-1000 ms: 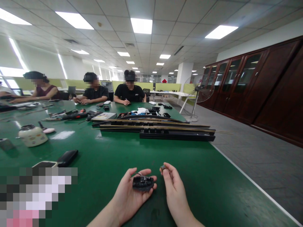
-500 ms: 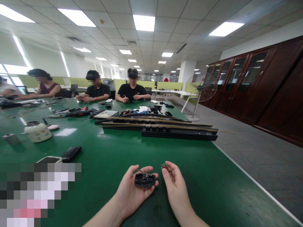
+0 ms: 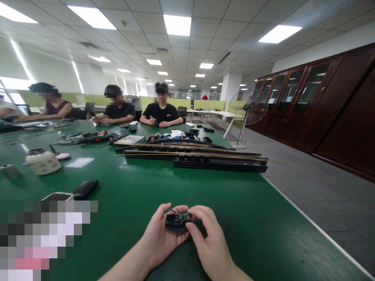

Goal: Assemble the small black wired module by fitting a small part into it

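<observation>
Above the near part of the green table, my left hand cradles a small black plastic housing with an open, hollow top and a thin dark wire at its back. My right hand pinches a small metallic part between thumb and fingertips. That part is at the right end of the housing; whether it sits inside or only touches cannot be made out. Fingers of my right hand cover the housing's right edge.
Long black rails with thin brass-coloured rods lie across the table ahead. To the left are a white jar, a black case and hand tools. Several people sit at the far side, among them a person in black.
My right hand has moved left, bringing the small metallic part from beside the housing to its right end. My left hand still holds the housing. The view has shifted slightly.
</observation>
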{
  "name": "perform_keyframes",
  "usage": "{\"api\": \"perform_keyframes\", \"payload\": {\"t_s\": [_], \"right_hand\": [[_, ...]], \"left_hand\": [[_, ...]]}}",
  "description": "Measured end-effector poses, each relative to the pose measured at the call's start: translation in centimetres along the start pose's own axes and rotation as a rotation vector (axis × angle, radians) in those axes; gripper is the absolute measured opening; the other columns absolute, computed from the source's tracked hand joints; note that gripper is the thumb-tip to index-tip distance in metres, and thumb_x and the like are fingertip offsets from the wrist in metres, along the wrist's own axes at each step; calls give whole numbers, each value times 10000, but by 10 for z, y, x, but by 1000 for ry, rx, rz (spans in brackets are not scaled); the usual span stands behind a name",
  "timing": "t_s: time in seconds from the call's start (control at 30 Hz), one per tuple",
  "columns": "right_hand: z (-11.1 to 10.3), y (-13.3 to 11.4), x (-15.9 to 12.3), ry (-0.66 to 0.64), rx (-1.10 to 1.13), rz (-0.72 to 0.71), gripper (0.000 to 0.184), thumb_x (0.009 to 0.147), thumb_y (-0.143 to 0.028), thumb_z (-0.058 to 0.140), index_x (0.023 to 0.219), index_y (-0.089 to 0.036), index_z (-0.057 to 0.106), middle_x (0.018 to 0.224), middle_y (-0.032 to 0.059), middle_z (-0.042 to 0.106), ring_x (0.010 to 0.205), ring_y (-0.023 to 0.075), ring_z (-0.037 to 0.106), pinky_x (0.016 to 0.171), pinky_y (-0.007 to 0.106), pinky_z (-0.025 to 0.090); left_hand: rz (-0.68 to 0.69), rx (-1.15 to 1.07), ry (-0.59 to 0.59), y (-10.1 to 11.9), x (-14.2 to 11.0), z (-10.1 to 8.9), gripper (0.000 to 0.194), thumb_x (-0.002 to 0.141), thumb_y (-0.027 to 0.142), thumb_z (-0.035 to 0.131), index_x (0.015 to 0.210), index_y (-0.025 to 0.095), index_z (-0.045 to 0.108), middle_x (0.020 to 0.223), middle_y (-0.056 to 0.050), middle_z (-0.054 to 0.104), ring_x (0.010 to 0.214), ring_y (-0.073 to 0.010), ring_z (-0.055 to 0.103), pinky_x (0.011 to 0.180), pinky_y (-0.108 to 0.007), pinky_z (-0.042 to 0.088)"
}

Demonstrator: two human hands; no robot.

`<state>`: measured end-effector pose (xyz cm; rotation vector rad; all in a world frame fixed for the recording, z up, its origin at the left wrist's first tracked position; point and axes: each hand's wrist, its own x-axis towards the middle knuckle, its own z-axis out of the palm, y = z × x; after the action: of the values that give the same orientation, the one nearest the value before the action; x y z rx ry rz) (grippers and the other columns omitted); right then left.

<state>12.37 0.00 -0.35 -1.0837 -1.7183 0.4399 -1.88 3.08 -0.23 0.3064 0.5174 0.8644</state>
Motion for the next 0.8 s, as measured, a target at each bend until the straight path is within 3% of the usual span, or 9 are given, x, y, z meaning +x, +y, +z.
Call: {"api": "perform_keyframes", "payload": {"t_s": [0.2,0.4,0.57,0.8], "right_hand": [[1,-4,-1,-31,-87,-96,190,779,-195,537,962,-238,564,976,51,567,947,185,517,799,329,458],[2,-4,-1,-73,-162,-101,196,771,-185,544,953,-253,575,986,43,570,956,191,512,808,341,442],[6,-2,-2,-209,-306,-41,213,721,-176,611,912,-264,581,985,20,583,965,209,499,841,373,402],[3,-8,1,-223,-312,-62,267,751,-173,573,995,-279,559,1029,22,587,991,202,496,856,368,398]], "left_hand": [[6,-7,-33,-1,0,2,295,774,353,433,820,110,594,789,-83,622,721,-173,584,706,-301,433],[12,-34,-38,-2,-1,4,283,776,335,436,793,104,598,753,-66,609,677,-153,574,665,-285,439],[68,10,90,-4,4,3,279,771,336,453,779,102,604,725,-80,613,612,-141,559,631,-290,449],[109,-23,170,-6,2,8,247,775,335,480,773,109,579,720,-78,610,629,-146,572,595,-278,460]]}}
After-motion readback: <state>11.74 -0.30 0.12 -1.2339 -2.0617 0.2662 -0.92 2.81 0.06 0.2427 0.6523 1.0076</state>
